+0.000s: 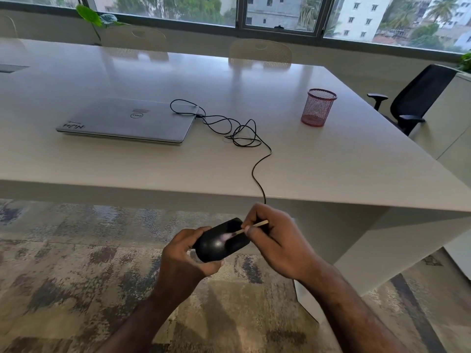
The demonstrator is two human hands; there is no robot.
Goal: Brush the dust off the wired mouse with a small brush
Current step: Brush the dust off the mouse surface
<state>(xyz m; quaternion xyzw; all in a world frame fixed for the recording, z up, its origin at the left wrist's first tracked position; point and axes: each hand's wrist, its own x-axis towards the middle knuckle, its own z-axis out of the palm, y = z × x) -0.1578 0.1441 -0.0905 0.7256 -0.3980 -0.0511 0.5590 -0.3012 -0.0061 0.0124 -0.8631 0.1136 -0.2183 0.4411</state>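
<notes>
- Black, glossy wired mouse (pixel 221 241) is held in the air below the bench (pixel 331 174) edge, gripped from the rear end by the curled fingers (pixel 201 231) of the left hand (pixel 184 253).
- Right hand (pixel 274 240) pinches the small brush (pixel 251 227) by its pale stick; bristles touch the mouse's top shell.
- Mouse long axis runs lower-left to upper-right; brush lies roughly along it, so the stroke should follow that line.
- Cable (pixel 254 164) rises behind the right hand onto the bench, coils, and reaches the closed laptop (pixel 127 121).
- Red mesh cup (pixel 318 107) stands well apart.
</notes>
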